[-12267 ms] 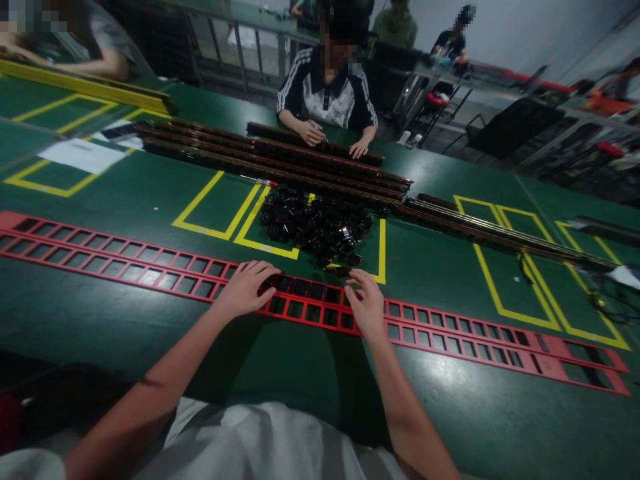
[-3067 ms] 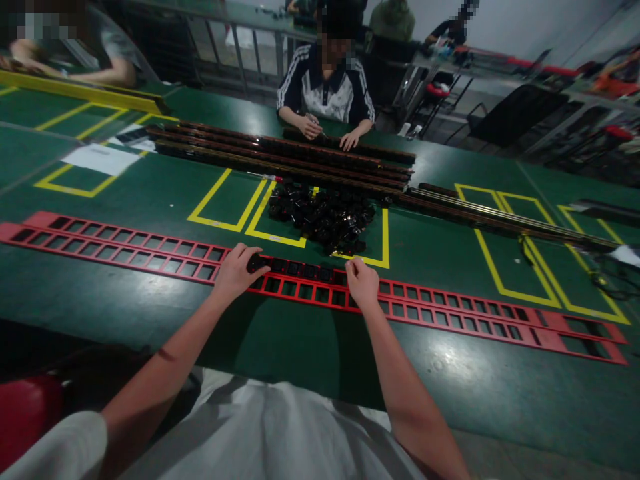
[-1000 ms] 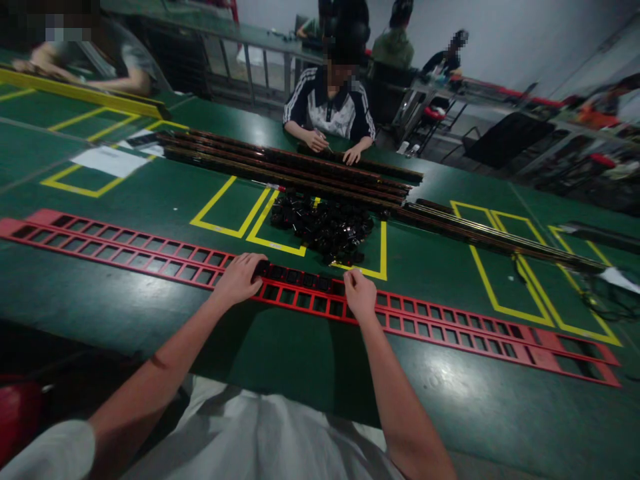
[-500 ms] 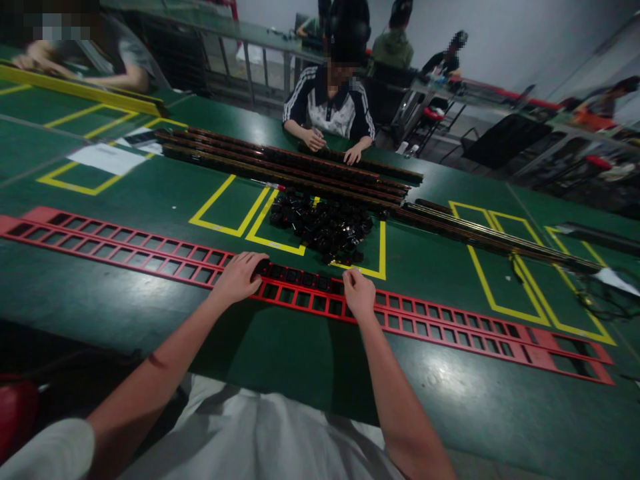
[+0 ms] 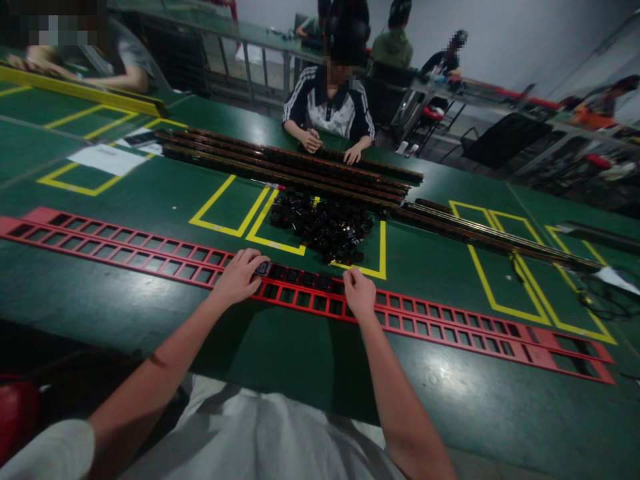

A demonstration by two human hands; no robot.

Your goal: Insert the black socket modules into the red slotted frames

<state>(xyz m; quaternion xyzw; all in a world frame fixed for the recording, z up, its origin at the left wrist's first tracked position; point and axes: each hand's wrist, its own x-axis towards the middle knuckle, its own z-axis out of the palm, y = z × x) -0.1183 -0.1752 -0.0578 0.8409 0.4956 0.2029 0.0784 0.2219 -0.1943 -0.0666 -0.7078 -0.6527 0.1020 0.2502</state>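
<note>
Two long red slotted strips (image 5: 295, 297) lie side by side across the table in front of me. Several black square socket modules (image 5: 309, 280) sit in a row of slots in the far strip, between my hands. My left hand (image 5: 241, 277) is closed on a black socket module (image 5: 262, 268) at the left end of that row, its face turned up. My right hand (image 5: 359, 290) rests at the far strip, right of the row, with fingers pinched together. Whatever they hold, if anything, is hidden.
A heap of loose black modules (image 5: 325, 227) lies beyond the strips. Behind it are long dark rails (image 5: 280, 160), with thinner rods (image 5: 490, 230) to the right. Papers (image 5: 106, 159) lie at left, cables (image 5: 607, 300) at right. A person (image 5: 330, 107) sits opposite, hands on the table.
The module in my left hand has turned so that its face shows, and the left fingers have lifted slightly. My right hand has hardly moved.
</note>
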